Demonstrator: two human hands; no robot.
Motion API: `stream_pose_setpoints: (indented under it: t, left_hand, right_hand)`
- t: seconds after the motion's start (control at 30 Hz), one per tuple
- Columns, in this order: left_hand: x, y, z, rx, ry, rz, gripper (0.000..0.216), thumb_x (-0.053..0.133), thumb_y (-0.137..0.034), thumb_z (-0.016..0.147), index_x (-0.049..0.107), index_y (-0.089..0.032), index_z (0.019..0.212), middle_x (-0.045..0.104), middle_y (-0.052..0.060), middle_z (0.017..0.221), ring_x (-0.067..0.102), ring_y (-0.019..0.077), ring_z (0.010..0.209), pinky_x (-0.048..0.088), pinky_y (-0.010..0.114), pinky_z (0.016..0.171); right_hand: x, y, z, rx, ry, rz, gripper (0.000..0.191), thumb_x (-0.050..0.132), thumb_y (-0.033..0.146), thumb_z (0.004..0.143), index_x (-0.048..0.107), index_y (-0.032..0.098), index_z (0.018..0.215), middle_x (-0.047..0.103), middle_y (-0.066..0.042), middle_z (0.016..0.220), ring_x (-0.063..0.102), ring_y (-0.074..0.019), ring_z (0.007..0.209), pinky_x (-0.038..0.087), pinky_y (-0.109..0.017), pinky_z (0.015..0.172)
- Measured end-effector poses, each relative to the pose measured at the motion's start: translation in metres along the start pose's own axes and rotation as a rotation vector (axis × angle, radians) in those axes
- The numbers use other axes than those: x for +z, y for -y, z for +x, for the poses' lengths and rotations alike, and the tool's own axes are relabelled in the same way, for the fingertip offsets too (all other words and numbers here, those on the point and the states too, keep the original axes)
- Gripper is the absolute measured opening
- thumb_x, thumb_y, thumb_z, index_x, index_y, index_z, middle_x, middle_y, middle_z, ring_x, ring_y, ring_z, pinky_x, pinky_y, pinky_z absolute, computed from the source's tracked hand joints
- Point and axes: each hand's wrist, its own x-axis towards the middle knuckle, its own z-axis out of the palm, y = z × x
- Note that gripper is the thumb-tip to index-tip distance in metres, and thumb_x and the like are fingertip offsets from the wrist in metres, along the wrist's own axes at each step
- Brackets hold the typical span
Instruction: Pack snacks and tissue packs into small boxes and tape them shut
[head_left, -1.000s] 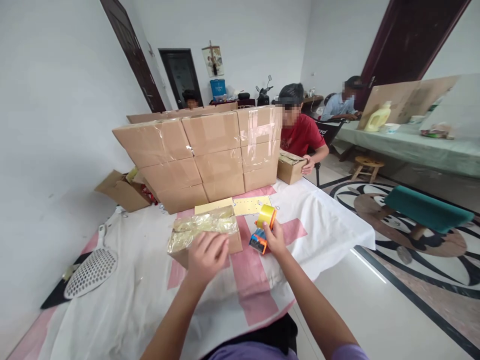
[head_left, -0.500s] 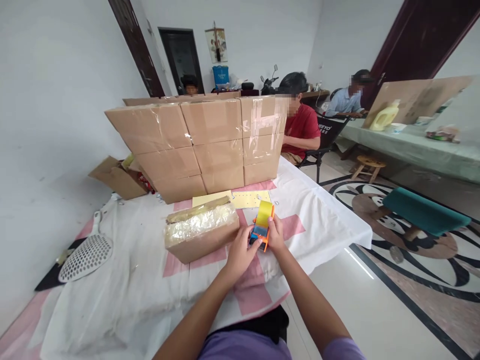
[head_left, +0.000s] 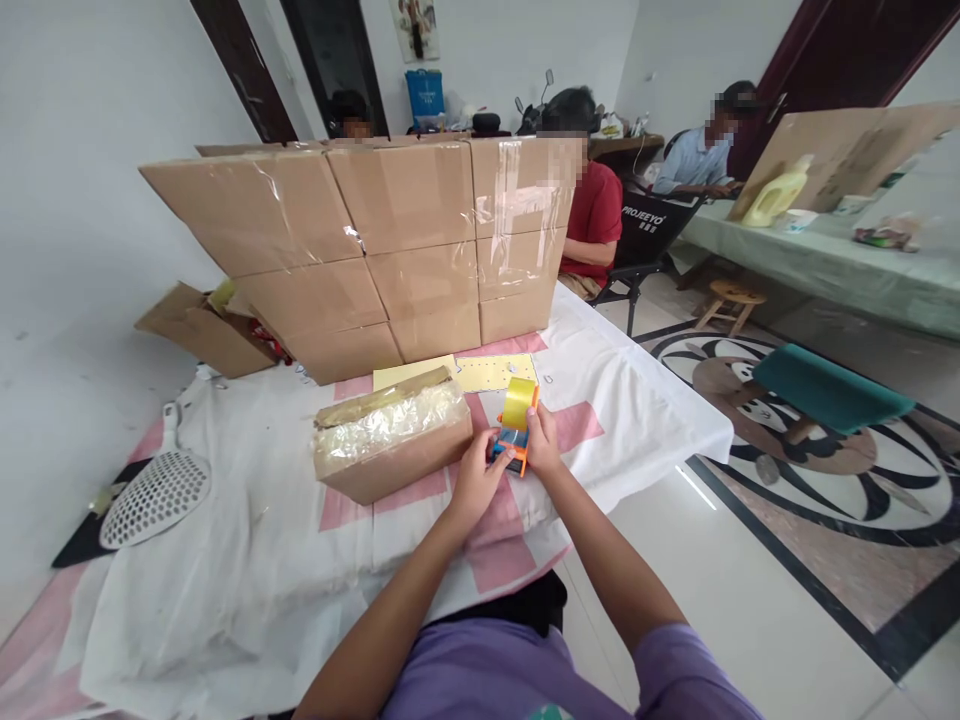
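Observation:
A tape dispenser point(head_left: 517, 425) in orange and blue, with a roll of yellow tape, is held between both my hands above the cloth. My left hand point(head_left: 478, 470) is closed on its lower end, thumb on the orange part. Along its right side, my right hand point(head_left: 543, 441) grips the frame beside the roll. Just left of my hands stands a cardboard box point(head_left: 405, 455), its top covered with shiny clear tape. Behind lies a yellowish card point(head_left: 495, 374) with rows of dots.
A wall of stacked, taped cartons point(head_left: 420, 240) rises at the table's far side. An open carton point(head_left: 202, 330) and a white perforated scoop point(head_left: 157, 490) lie left. A person in a red shirt point(head_left: 600, 215) sits beyond the stack. A teal-topped bench point(head_left: 832, 385) stands right.
The view has tilted down slightly, so the table and boxes sit higher and further left. Both hands still hold the tape dispenser, and the cardboard box stays in place.

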Motion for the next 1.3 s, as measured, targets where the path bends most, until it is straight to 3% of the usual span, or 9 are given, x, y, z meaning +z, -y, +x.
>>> stream_pose_setpoints:
  t: [0.27, 0.4, 0.5, 0.57, 0.67, 0.77, 0.93, 1.17, 1.3]
  left_hand:
    - [-0.004, -0.005, -0.003, 0.013, 0.083, -0.015, 0.034, 0.061, -0.038, 0.094, 0.059, -0.023, 0.125, 0.066, 0.008, 0.121, 0.064, 0.0210, 0.103, 0.051, 0.031, 0.082]
    - [-0.001, -0.003, -0.008, 0.015, -0.008, 0.003, 0.036, 0.061, -0.039, 0.093, 0.056, -0.023, 0.124, 0.067, 0.009, 0.119, 0.065, 0.0220, 0.105, 0.052, 0.032, 0.084]
    - [0.001, -0.002, -0.015, 0.009, -0.133, 0.101, 0.036, 0.064, -0.044, 0.090, 0.056, -0.021, 0.116, 0.068, 0.004, 0.096, 0.065, 0.0202, 0.083, 0.052, 0.033, 0.075]
    - [0.001, -0.002, -0.018, 0.009, -0.152, 0.162, 0.034, 0.065, -0.047, 0.090, 0.057, -0.021, 0.111, 0.067, 0.002, 0.088, 0.064, 0.0201, 0.076, 0.051, 0.034, 0.074]
    - [-0.001, -0.004, -0.016, 0.053, -0.093, 0.144, 0.032, 0.065, -0.045, 0.091, 0.061, -0.023, 0.113, 0.070, 0.006, 0.103, 0.067, 0.0230, 0.094, 0.052, 0.036, 0.084]
    - [-0.001, -0.004, -0.009, 0.082, -0.042, 0.081, 0.033, 0.064, -0.045, 0.092, 0.064, -0.024, 0.117, 0.068, 0.008, 0.116, 0.065, 0.0244, 0.109, 0.052, 0.036, 0.090]
    - [0.002, -0.006, 0.001, 0.038, -0.023, 0.018, 0.032, 0.060, -0.049, 0.091, 0.074, -0.020, 0.085, 0.066, 0.006, 0.089, 0.064, 0.0233, 0.089, 0.050, 0.035, 0.082]
    - [0.002, -0.020, -0.001, 0.059, -0.049, -0.086, 0.034, 0.065, -0.048, 0.088, 0.075, -0.020, 0.073, 0.055, 0.005, 0.086, 0.057, 0.0204, 0.087, 0.048, 0.030, 0.080]
    - [0.001, -0.034, -0.002, 0.061, -0.044, -0.125, 0.034, 0.066, -0.049, 0.088, 0.075, -0.019, 0.074, 0.057, 0.006, 0.091, 0.059, 0.0210, 0.091, 0.050, 0.030, 0.079]
  right_hand:
    - [0.003, 0.010, 0.004, 0.074, -0.109, 0.136, 0.046, 0.048, 0.062, 0.097, 0.064, 0.018, 0.093, 0.076, -0.007, 0.081, 0.073, -0.0215, 0.071, 0.059, -0.034, 0.068]
    - [0.003, 0.009, 0.003, 0.042, -0.104, 0.042, 0.048, 0.046, 0.061, 0.098, 0.065, 0.019, 0.088, 0.075, -0.006, 0.079, 0.071, -0.0199, 0.069, 0.057, -0.031, 0.066]
    - [0.002, 0.006, 0.002, 0.033, -0.148, 0.065, 0.046, 0.045, 0.060, 0.099, 0.066, 0.019, 0.089, 0.076, -0.006, 0.082, 0.071, -0.0202, 0.072, 0.057, -0.031, 0.067]
    - [0.002, 0.004, 0.001, 0.036, -0.163, 0.090, 0.045, 0.045, 0.059, 0.099, 0.066, 0.020, 0.092, 0.076, -0.007, 0.084, 0.072, -0.0208, 0.074, 0.057, -0.032, 0.070]
    - [0.001, 0.005, 0.000, 0.028, -0.125, 0.073, 0.045, 0.043, 0.059, 0.099, 0.067, 0.021, 0.093, 0.075, -0.007, 0.083, 0.072, -0.0218, 0.072, 0.057, -0.033, 0.069]
    - [-0.001, 0.007, -0.002, -0.018, -0.049, 0.002, 0.048, 0.042, 0.061, 0.099, 0.066, 0.021, 0.089, 0.071, -0.006, 0.075, 0.065, -0.0205, 0.064, 0.054, -0.032, 0.062]
    - [-0.002, 0.010, -0.002, -0.130, 0.019, -0.120, 0.051, 0.042, 0.062, 0.098, 0.061, 0.020, 0.076, 0.056, -0.001, 0.059, 0.048, -0.0156, 0.052, 0.042, -0.029, 0.053]
    - [0.001, 0.007, -0.003, -0.174, -0.021, -0.125, 0.053, 0.036, 0.058, 0.101, 0.048, 0.023, 0.063, 0.044, 0.001, 0.054, 0.038, -0.0147, 0.048, 0.033, -0.031, 0.049]
    - [0.001, 0.005, -0.004, -0.212, -0.043, -0.117, 0.054, 0.031, 0.057, 0.102, 0.045, 0.025, 0.061, 0.041, 0.002, 0.052, 0.035, -0.0160, 0.047, 0.032, -0.032, 0.048]
